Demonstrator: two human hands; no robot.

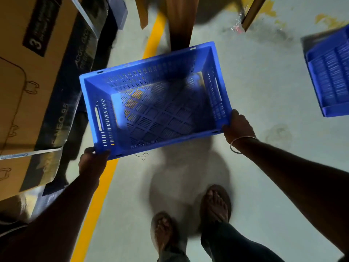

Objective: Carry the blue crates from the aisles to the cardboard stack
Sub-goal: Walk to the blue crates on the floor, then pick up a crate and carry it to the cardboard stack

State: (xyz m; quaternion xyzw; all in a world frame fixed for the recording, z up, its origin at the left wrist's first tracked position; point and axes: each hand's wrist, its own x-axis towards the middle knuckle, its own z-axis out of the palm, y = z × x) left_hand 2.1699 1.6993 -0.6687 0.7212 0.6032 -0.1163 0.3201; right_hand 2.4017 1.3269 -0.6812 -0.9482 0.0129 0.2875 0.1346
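Observation:
An empty blue slotted crate (158, 99) hangs in the air above the floor in the middle of the head view, open side up. My left hand (92, 161) grips its near left corner by the rim. My right hand (238, 125), with a thin bangle on the wrist, grips the near right corner. A second blue crate (329, 74) lies at the right edge, partly cut off by the frame.
Large cardboard boxes (28, 82) with white straps stand along the left. A yellow floor line (102, 188) runs under the crate. Upright cardboard sheets (182, 21) stand ahead. My sandalled feet (215, 203) are on the grey floor below the crate.

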